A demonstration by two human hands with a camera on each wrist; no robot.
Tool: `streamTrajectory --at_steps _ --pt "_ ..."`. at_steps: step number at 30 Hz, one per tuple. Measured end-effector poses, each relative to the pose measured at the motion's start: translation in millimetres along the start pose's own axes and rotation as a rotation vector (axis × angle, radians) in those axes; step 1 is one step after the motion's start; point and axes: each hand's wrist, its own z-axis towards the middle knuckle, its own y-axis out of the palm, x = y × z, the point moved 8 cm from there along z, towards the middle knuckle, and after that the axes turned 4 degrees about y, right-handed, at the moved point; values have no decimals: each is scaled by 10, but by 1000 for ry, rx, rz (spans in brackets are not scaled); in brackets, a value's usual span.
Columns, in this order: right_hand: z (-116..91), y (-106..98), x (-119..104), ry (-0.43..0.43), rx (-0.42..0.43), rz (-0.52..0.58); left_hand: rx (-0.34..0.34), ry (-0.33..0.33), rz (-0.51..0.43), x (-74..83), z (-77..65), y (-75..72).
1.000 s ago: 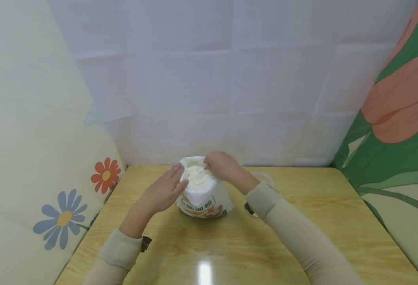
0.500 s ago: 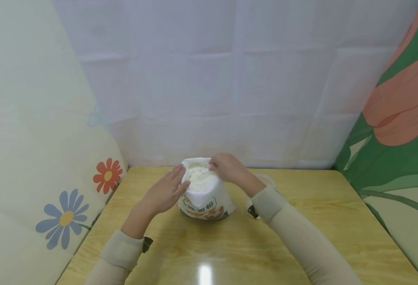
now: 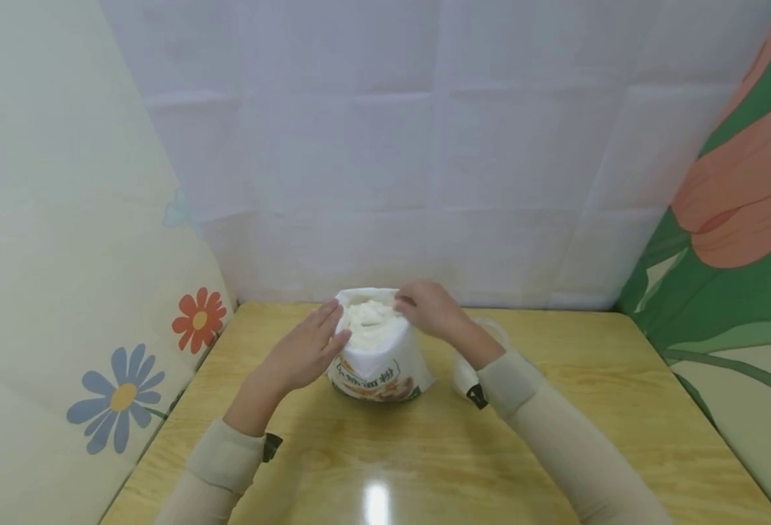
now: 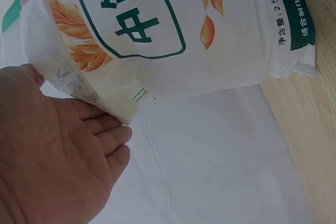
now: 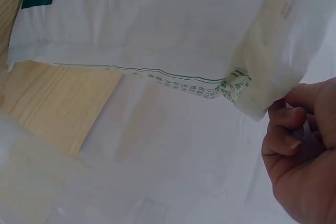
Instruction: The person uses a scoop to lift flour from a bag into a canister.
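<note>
Left hand (image 3: pixel 303 352): bare, fingers extended along the left side of the bag's mouth, thumb toward the front rim; touching, not clenched. Likely hazard: a hard inward push that buckles this wall, as the fingers only brace it.

Medium-gluten flour bag (image 3: pixel 394 361): printed plastic, mouth wide, standing upright on the wood-grain table (image 3: pixel 332 452), between both hands. Likely hazard: tipping, should the two hands pull unevenly.

Flour (image 3: pixel 368 332): loose, white, heaped inside near the rim. Likely hazard: spillage over the front, caused by a sagging lip or a sudden jolt.

Right hand (image 3: pixel 429 308): fingers curled, pinching the bag's right rim. Likely hazard: thin film slipping or tearing, if tugged sharply.

Pale container (image 3: pixel 465 370): beside the bag, partly hidden by the right forearm; type and contents cannot be told. Likely hazard: a knock from that forearm, should it swing outward.
</note>
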Motion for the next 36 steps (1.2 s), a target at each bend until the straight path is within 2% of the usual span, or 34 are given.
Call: streamTrajectory --at_steps 15,36 --pt "-235 -136 129 46 121 206 -9 0 -5 20 0 -14" --pt "-354 -279 160 5 218 269 -2 -13 -15 9 -8 3"
